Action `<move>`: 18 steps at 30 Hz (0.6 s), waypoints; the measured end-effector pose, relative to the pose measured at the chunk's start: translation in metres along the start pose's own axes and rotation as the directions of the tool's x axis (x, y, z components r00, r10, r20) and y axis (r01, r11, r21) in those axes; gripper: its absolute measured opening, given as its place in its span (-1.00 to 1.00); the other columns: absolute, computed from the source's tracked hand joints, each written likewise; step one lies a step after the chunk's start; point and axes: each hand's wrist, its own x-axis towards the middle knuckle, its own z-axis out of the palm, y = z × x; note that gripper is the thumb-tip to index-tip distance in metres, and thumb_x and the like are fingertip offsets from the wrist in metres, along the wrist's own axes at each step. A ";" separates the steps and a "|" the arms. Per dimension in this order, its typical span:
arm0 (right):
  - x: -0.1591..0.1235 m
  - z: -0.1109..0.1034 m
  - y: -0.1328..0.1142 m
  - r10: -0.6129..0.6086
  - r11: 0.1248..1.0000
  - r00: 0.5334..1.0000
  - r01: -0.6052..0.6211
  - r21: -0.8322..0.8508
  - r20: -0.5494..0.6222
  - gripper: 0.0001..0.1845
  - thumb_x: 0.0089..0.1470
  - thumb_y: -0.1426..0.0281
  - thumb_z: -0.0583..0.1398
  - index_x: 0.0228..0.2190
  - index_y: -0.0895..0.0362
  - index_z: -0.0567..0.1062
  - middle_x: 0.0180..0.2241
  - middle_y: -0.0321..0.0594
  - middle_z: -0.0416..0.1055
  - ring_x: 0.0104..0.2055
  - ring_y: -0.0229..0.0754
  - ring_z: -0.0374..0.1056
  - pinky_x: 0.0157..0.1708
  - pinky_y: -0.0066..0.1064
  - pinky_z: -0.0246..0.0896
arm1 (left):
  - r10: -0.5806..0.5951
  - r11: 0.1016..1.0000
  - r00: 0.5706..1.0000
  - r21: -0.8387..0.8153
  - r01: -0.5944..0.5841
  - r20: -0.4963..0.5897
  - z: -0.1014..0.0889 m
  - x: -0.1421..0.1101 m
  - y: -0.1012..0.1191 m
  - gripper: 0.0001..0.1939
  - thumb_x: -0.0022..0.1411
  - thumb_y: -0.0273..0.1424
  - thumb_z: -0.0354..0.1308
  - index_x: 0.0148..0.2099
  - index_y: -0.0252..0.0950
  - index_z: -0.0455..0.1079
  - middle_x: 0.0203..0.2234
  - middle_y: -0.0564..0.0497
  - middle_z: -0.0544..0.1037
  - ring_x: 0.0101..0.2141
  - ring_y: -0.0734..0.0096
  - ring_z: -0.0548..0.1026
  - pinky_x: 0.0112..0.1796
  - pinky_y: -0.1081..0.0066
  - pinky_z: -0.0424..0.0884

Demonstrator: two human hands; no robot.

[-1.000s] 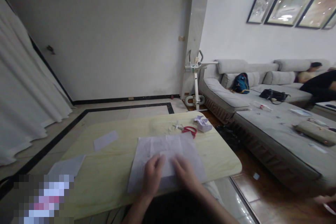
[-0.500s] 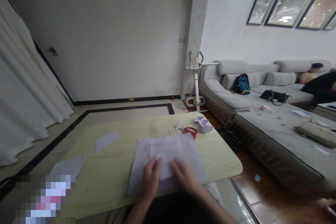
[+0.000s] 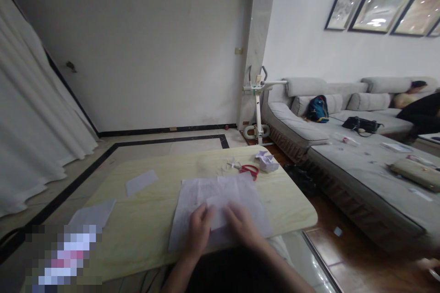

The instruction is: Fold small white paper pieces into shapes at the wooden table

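A small piece of white paper [image 3: 218, 219] is held between my two hands, above a larger thin white sheet [image 3: 192, 192] spread on the table. My left hand [image 3: 200, 229] is closed on the small paper's left edge, thumb on top. At its right edge my right hand [image 3: 242, 224] is closed on the same paper, its fingertips blurred by motion. Beyond the large sheet lie red-handled scissors [image 3: 250, 171] with thin white scraps [image 3: 223, 168] beside the blades. A folded, crumpled paper piece [image 3: 267, 162] sits at the far right corner.
The pale wooden table [image 3: 137, 233] has a paper slip [image 3: 141, 182] and another sheet [image 3: 92, 214] on its left. To the right stand a grey sofa [image 3: 357, 169] and an exercise machine [image 3: 257, 105]. A person [image 3: 415, 100] sits on the sofa.
My hands and the small paper have shifted very slightly up and right in view. The whole view has moved a little; the table's things lie as before.
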 end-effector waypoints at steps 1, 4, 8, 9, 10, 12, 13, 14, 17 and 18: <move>0.001 -0.001 -0.001 0.007 1.000 1.000 -0.007 0.005 0.010 -0.60 0.13 0.03 0.12 -0.52 0.06 0.45 -0.51 -0.26 0.38 -0.39 -0.12 0.28 -0.40 -0.40 0.16 | 0.001 1.000 1.000 0.002 -0.001 0.008 0.000 0.000 0.001 -0.71 0.16 -0.19 0.09 -0.51 -0.24 0.25 -0.63 0.14 0.29 -0.53 0.40 0.28 -0.47 0.46 0.22; 0.003 -0.005 -0.005 0.023 0.999 1.000 -0.024 0.032 0.009 -0.65 0.07 0.06 0.18 -0.54 0.05 0.44 -0.51 -0.27 0.39 -0.38 -0.12 0.29 -0.43 -0.41 0.16 | 0.000 1.000 0.999 0.007 0.000 0.037 0.001 -0.002 0.004 -0.69 0.15 -0.17 0.12 -0.52 -0.24 0.25 -0.63 0.14 0.28 -0.52 0.38 0.29 -0.46 0.46 0.23; 0.004 -0.007 -0.010 0.049 0.996 0.998 -0.046 0.073 -0.034 -0.65 0.08 0.10 0.16 -0.57 0.07 0.40 -0.53 -0.27 0.36 -0.40 -0.13 0.26 -0.44 -0.41 0.16 | -0.004 1.000 0.998 0.006 0.003 0.055 0.002 -0.004 0.005 -0.67 0.14 -0.15 0.12 -0.54 -0.23 0.21 -0.64 0.15 0.24 -0.53 0.39 0.28 -0.47 0.46 0.23; 0.004 -0.007 -0.011 0.056 0.995 0.998 -0.053 0.080 -0.032 -0.65 0.07 0.10 0.16 -0.58 0.08 0.39 -0.54 -0.28 0.34 -0.41 -0.15 0.25 -0.45 -0.42 0.16 | -0.004 1.000 0.998 0.005 0.003 0.057 0.002 -0.005 0.006 -0.67 0.14 -0.15 0.12 -0.54 -0.23 0.21 -0.63 0.15 0.24 -0.53 0.39 0.28 -0.47 0.46 0.23; 0.005 -0.007 -0.013 0.058 0.995 0.998 -0.055 0.085 -0.029 -0.65 0.06 0.11 0.16 -0.58 0.08 0.37 -0.55 -0.29 0.32 -0.42 -0.16 0.24 -0.45 -0.42 0.15 | -0.003 1.000 0.998 0.005 0.003 0.059 0.001 -0.005 0.006 -0.67 0.15 -0.16 0.11 -0.53 -0.23 0.21 -0.63 0.14 0.25 -0.52 0.38 0.29 -0.46 0.46 0.24; 0.005 -0.007 -0.015 0.054 0.994 0.998 -0.052 0.097 -0.026 -0.65 0.05 0.12 0.15 -0.60 0.08 0.33 -0.57 -0.32 0.28 -0.44 -0.18 0.21 -0.46 -0.43 0.15 | -0.002 1.000 0.998 -0.010 0.003 0.069 0.000 -0.006 0.007 -0.69 0.15 -0.17 0.11 -0.52 -0.24 0.24 -0.61 0.13 0.28 -0.49 0.37 0.31 -0.44 0.46 0.26; 0.005 -0.007 -0.016 0.053 0.993 0.998 -0.050 0.103 -0.030 -0.65 0.05 0.12 0.15 -0.60 0.08 0.32 -0.57 -0.32 0.27 -0.45 -0.19 0.21 -0.46 -0.43 0.15 | -0.004 1.000 0.997 -0.024 0.005 0.074 0.000 -0.006 0.007 -0.70 0.15 -0.17 0.11 -0.50 -0.24 0.25 -0.60 0.12 0.29 -0.48 0.36 0.33 -0.43 0.46 0.28; 0.006 -0.006 -0.016 0.057 0.993 0.998 -0.053 0.108 -0.037 -0.64 0.05 0.12 0.14 -0.61 0.08 0.32 -0.58 -0.33 0.26 -0.45 -0.19 0.20 -0.45 -0.43 0.15 | -0.006 0.999 0.997 -0.039 0.009 0.078 0.000 -0.006 0.007 -0.71 0.15 -0.18 0.12 -0.49 -0.24 0.26 -0.59 0.12 0.31 -0.48 0.35 0.34 -0.43 0.46 0.29; 0.006 -0.006 -0.016 0.090 0.989 0.994 -0.082 0.126 -0.057 -0.66 0.04 0.12 0.15 -0.59 0.09 0.34 -0.57 -0.31 0.28 -0.45 -0.18 0.22 -0.44 -0.42 0.19 | -0.020 0.997 0.998 -0.074 0.025 0.064 -0.001 -0.005 0.005 -0.73 0.13 -0.20 0.14 -0.49 -0.25 0.27 -0.59 0.11 0.33 -0.47 0.35 0.36 -0.43 0.46 0.31; 0.006 -0.006 -0.016 0.096 0.987 0.994 -0.088 0.132 -0.057 -0.67 0.02 0.12 0.17 -0.58 0.09 0.36 -0.56 -0.30 0.29 -0.43 -0.17 0.23 -0.43 -0.41 0.20 | -0.026 0.997 0.998 -0.078 0.030 0.053 -0.001 -0.005 0.005 -0.74 0.13 -0.21 0.14 -0.49 -0.25 0.28 -0.58 0.11 0.34 -0.48 0.34 0.36 -0.44 0.46 0.31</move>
